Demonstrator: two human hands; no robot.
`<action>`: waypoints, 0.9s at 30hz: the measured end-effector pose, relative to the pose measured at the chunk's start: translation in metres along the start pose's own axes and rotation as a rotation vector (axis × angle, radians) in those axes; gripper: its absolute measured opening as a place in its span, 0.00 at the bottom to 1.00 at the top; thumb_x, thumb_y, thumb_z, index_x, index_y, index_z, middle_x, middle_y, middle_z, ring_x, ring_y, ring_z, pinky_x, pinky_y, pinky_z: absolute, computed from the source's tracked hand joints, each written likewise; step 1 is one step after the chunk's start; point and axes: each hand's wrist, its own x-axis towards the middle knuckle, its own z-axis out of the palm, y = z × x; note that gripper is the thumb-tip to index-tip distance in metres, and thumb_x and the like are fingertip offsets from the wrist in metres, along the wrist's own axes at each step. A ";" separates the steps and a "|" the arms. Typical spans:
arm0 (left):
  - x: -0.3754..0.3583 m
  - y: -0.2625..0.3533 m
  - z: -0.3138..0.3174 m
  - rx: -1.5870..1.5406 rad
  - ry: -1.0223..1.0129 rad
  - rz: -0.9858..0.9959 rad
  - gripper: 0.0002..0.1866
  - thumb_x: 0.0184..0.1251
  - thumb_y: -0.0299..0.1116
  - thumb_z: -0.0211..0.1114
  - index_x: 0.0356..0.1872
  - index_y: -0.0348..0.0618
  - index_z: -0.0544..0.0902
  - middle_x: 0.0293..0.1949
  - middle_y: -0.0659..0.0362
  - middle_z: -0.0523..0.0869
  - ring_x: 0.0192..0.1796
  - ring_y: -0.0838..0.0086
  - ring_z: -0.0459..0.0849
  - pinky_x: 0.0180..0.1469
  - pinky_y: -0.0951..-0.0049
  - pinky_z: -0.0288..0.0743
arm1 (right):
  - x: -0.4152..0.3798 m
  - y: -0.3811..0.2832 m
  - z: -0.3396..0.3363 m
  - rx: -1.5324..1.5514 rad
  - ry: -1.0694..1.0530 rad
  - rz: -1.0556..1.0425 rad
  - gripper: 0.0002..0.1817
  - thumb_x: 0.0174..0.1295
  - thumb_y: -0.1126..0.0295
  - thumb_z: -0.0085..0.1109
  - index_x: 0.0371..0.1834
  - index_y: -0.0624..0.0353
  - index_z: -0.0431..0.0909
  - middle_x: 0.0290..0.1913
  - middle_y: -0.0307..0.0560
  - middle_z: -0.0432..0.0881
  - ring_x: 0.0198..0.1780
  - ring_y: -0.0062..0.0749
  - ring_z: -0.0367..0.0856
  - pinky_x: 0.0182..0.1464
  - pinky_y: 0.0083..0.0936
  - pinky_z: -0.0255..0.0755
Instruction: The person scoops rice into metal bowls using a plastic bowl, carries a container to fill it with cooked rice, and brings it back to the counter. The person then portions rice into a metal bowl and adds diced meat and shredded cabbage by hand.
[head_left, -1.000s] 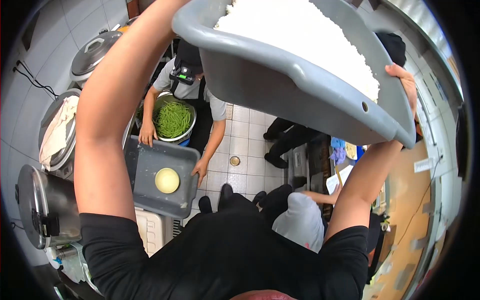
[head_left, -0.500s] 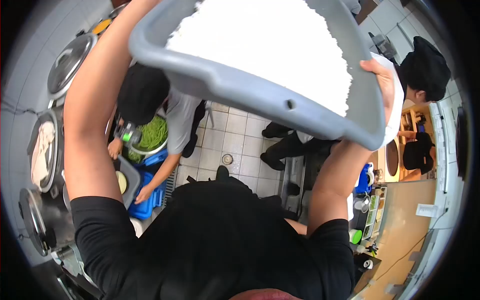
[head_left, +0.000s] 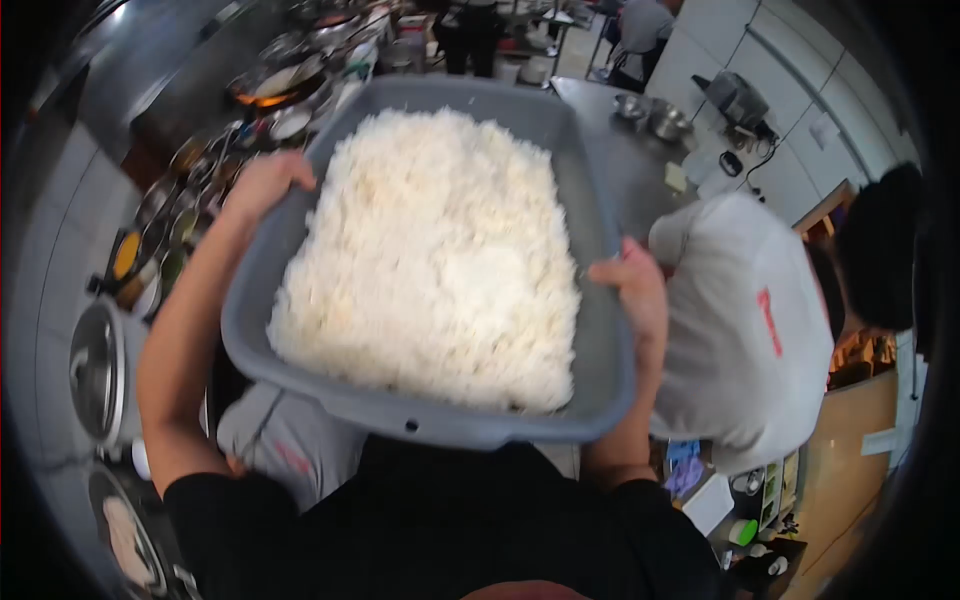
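A large grey plastic tub (head_left: 505,425) is held up in front of my chest, with a big mound of cooked white rice (head_left: 420,260) in it. My left hand (head_left: 268,185) grips the tub's left wall, thumb over the rim. On the opposite wall my right hand (head_left: 635,285) is closed, thumb on the inside and the other fingers hidden behind the tub. The rice lies inside without touching either hand.
A co-worker in a grey-white shirt (head_left: 740,330) stands close on the right; another grey shirt (head_left: 295,440) shows under the tub's left corner. A steel counter (head_left: 635,170) with metal bowls (head_left: 668,120) is ahead right. Lidded pots (head_left: 98,370) and a lit wok (head_left: 275,90) line the left.
The tub has come lower and nearer to my chest, so the rice shows from above. My view has tipped up toward the kitchen ahead. Both hands keep their hold.
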 end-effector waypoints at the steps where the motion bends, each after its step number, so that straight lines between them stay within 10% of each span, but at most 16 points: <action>1: 0.031 -0.011 0.009 0.098 -0.067 0.002 0.10 0.54 0.29 0.56 0.25 0.41 0.86 0.31 0.59 0.88 0.41 0.68 0.85 0.60 0.72 0.72 | 0.026 0.001 0.006 0.090 0.020 0.024 0.17 0.49 0.81 0.56 0.45 0.64 0.76 0.37 0.43 0.83 0.33 0.25 0.80 0.41 0.20 0.74; 10: 0.204 -0.157 0.118 -0.004 -0.123 -0.048 0.10 0.52 0.27 0.57 0.24 0.41 0.88 0.31 0.57 0.89 0.55 0.62 0.83 0.63 0.70 0.70 | 0.214 0.036 0.000 0.137 0.183 0.092 0.16 0.47 0.82 0.55 0.42 0.66 0.78 0.34 0.40 0.82 0.31 0.22 0.78 0.37 0.19 0.72; 12: 0.256 -0.165 0.155 -0.214 -0.024 -0.138 0.09 0.53 0.26 0.57 0.22 0.37 0.85 0.27 0.57 0.88 0.40 0.64 0.87 0.68 0.62 0.67 | 0.260 0.037 -0.017 0.101 0.227 0.110 0.17 0.46 0.82 0.55 0.42 0.66 0.78 0.33 0.40 0.81 0.30 0.22 0.78 0.37 0.19 0.72; 18: 0.427 -0.179 0.224 -0.672 0.001 -0.682 0.09 0.44 0.29 0.66 0.26 0.33 0.86 0.42 0.51 0.85 0.53 0.68 0.81 0.58 0.75 0.69 | 0.425 0.054 -0.081 0.129 0.254 0.118 0.18 0.46 0.82 0.56 0.44 0.65 0.78 0.35 0.40 0.83 0.32 0.21 0.79 0.40 0.18 0.73; 27: 0.706 -0.251 0.290 -0.364 -0.083 -0.336 0.05 0.47 0.30 0.64 0.24 0.42 0.86 0.34 0.49 0.86 0.61 0.58 0.78 0.59 0.74 0.68 | 0.696 0.004 -0.152 0.056 0.333 0.128 0.18 0.45 0.82 0.53 0.43 0.66 0.79 0.35 0.38 0.82 0.33 0.20 0.78 0.40 0.18 0.71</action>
